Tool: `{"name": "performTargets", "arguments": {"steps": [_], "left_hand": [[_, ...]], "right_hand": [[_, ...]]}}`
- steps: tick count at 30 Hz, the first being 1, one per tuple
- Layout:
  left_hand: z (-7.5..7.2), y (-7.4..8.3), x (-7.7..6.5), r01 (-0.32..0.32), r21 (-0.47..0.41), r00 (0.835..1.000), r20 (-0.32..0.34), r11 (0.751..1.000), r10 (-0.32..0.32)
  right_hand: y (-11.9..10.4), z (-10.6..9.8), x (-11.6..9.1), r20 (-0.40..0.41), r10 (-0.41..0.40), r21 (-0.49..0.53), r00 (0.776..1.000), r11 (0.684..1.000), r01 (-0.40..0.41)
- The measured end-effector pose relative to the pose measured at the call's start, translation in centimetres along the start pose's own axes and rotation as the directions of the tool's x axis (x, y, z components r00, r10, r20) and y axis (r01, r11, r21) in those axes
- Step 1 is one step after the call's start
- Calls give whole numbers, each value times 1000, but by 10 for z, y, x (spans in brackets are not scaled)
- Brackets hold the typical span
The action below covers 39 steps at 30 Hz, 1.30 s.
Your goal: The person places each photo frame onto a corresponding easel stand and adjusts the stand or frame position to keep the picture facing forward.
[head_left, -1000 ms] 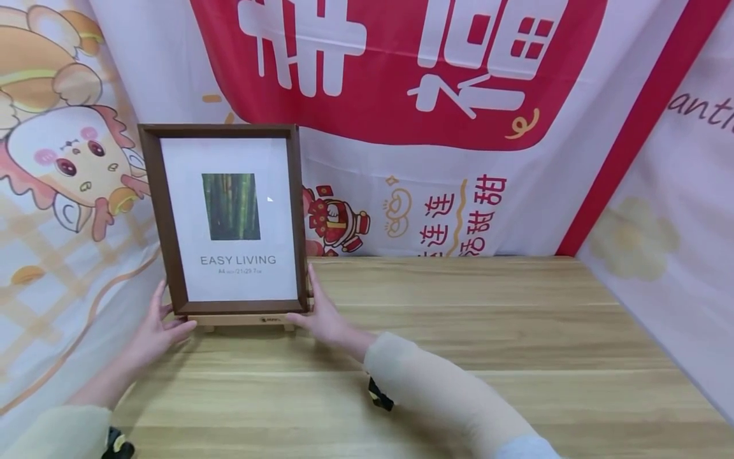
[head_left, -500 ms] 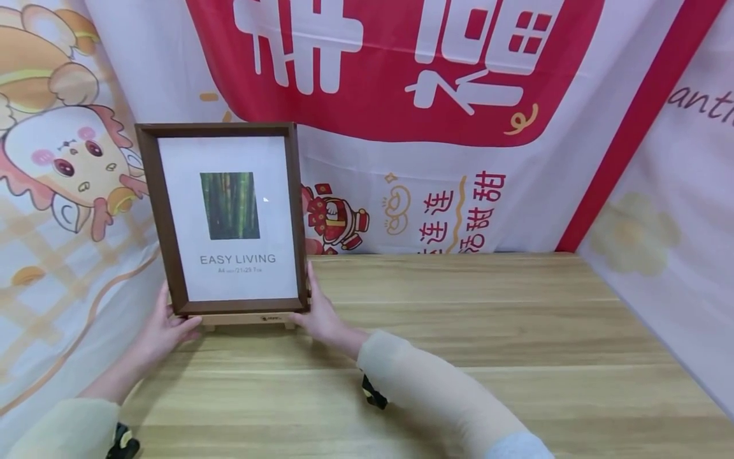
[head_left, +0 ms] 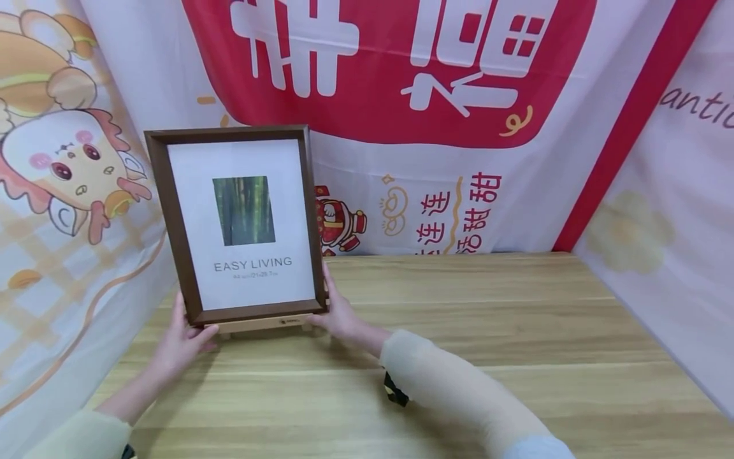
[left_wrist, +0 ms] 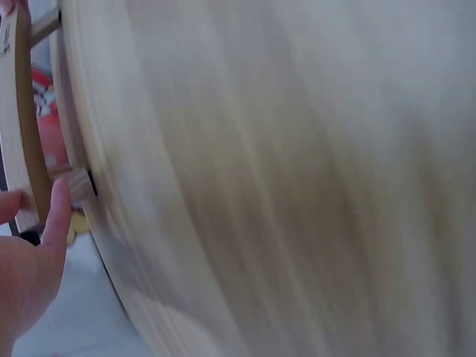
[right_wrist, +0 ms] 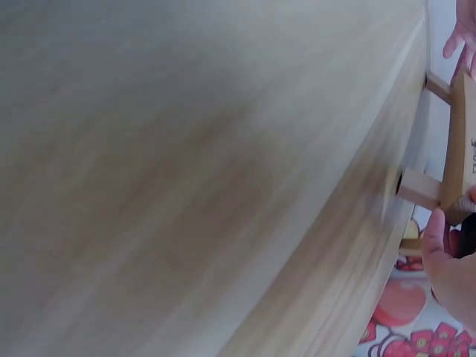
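Observation:
A dark brown picture frame with a bamboo picture and the words "EASY LIVING" leans on a small wooden easel, tilted slightly in the head view. My left hand grips the left end of the easel's front ledge, its thumb in front and a finger up beside the frame. At the opposite end my right hand holds the ledge the same way. The left wrist view shows the ledge and short wooden feet near the left hand. In the right wrist view, the right hand touches the ledge end.
The wood-grain table extends right of and in front of the easel. Behind it hangs a white and red printed cloth. Patterned cloths stand at the left side and right side.
Both hands have shifted the easel and frame right and slightly nearer to me, and the frame has turned a little. The head view has also moved slightly.

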<state>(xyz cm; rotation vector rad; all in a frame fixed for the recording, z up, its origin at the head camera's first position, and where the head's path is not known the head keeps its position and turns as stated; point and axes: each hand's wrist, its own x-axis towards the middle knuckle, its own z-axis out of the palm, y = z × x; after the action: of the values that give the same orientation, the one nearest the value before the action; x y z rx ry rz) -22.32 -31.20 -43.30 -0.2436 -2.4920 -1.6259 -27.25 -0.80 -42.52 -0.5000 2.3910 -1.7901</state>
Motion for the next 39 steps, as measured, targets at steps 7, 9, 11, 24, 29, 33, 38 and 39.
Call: {"name": "performTargets", "arguments": {"steps": [7, 9, 11, 24, 29, 33, 38, 39], "left_hand": [[28, 12, -6, 11, 20, 1000, -25, 1000, -11], [36, 16, -8, 22, 23, 999, -28, 999, -22], [44, 21, -9, 36, 22, 999, -32, 999, -35], [87, 43, -14, 117, 8, 992, -37, 993, -117], [105, 46, -12, 107, -4, 993, -42, 994, -107], [120, 52, -11, 115, 13, 992, -46, 993, -115], [136, 58, -10, 113, 43, 993, -42, 993, -112], [138, 59, -9, 111, 43, 993, -38, 993, -109]], "right_hand": [[11, -27, -5, 33, -68, 12, 997, 998, 68], [15, -35, -7, 38, -89, 6, 995, 996, 88], [17, -42, -9, 47, -102, -1, 994, 995, 102], [20, -87, -35, 52, -32, -67, 998, 997, 35], [24, -105, -45, 43, -20, -59, 999, 998, 23], [28, -119, -53, 22, -16, -62, 1000, 998, 17], [32, -133, -59, -2, 23, -65, 1000, 998, -23], [33, -136, -60, -8, 31, -70, 1000, 997, -31]]}}
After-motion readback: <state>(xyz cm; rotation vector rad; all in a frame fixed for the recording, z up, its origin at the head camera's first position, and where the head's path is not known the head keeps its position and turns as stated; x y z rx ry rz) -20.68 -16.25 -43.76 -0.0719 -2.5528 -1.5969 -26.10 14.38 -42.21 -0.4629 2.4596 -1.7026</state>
